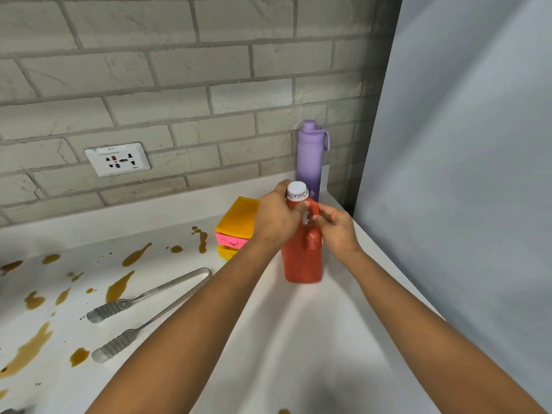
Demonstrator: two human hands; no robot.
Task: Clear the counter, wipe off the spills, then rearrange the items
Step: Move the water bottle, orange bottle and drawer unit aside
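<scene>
Holding: your left hand wraps the jug neck; your right hand pinches its handle.
Jug: upright on the counter, near the right corner.
Around: purple bottle, sponges, tongs.
Progress: brown spills unwiped, tongs not cleared; you're early in clearing.
</scene>
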